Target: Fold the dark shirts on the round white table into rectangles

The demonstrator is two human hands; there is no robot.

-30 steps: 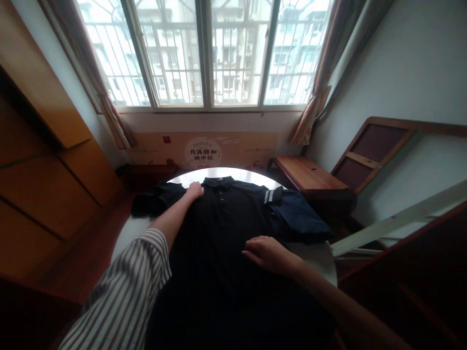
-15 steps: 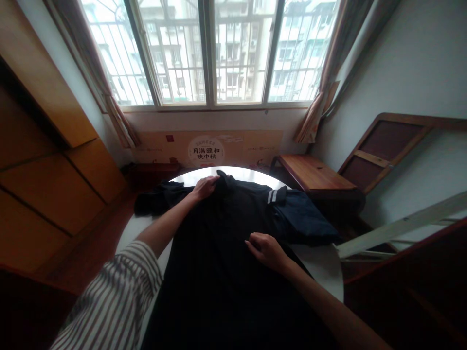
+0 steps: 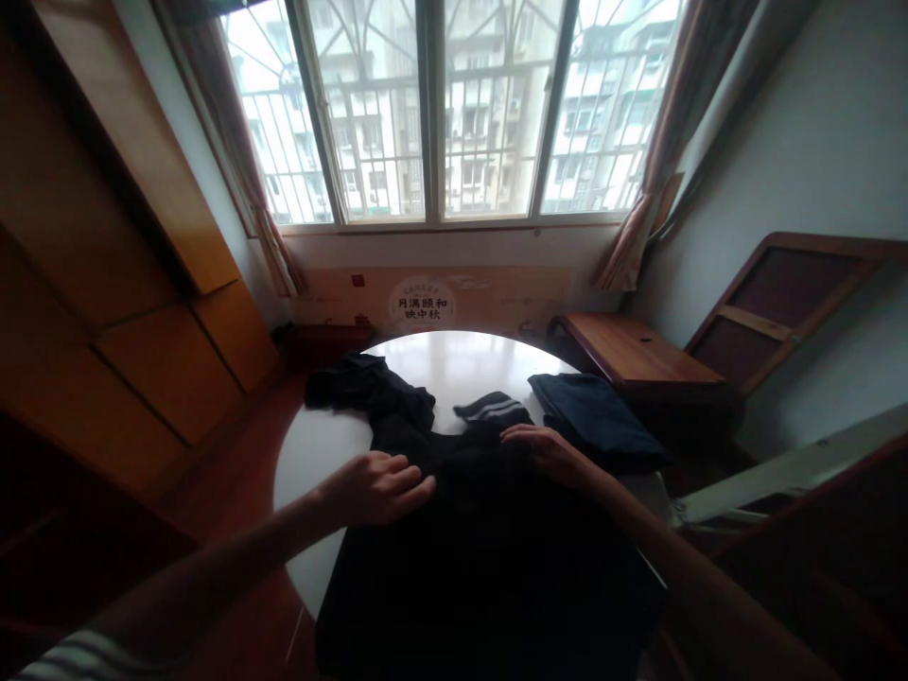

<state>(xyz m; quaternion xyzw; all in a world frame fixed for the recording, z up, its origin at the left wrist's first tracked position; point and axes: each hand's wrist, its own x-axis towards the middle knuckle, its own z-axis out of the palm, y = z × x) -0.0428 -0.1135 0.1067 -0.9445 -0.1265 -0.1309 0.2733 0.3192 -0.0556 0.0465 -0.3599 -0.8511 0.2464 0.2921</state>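
A black shirt (image 3: pixel 489 567) lies spread over the round white table (image 3: pixel 468 359) and down towards me. One of its sleeves, with two white stripes on the cuff (image 3: pixel 497 409), points away from me. My left hand (image 3: pixel 387 487) is closed on the shirt's left side, fingers curled into the cloth. On the shirt's right side, just below the striped cuff, my right hand (image 3: pixel 546 449) grips the fabric, its fingertips partly lost against the dark cloth. Bunched dark clothing (image 3: pixel 369 383) lies beyond my left hand, touching the shirt.
Folded dark blue clothing (image 3: pixel 596 416) sits at the table's right side. A low wooden bench (image 3: pixel 631 345) stands behind it, near a tilted wooden frame (image 3: pixel 773 288). Wooden cabinets (image 3: pixel 156 369) line the left, and a barred window (image 3: pixel 454 113) is ahead.
My left hand has come back towards me with the shirt's upper part, baring the table's far side. My right hand has moved slightly forward to the shirt's right side. The view has swung left.
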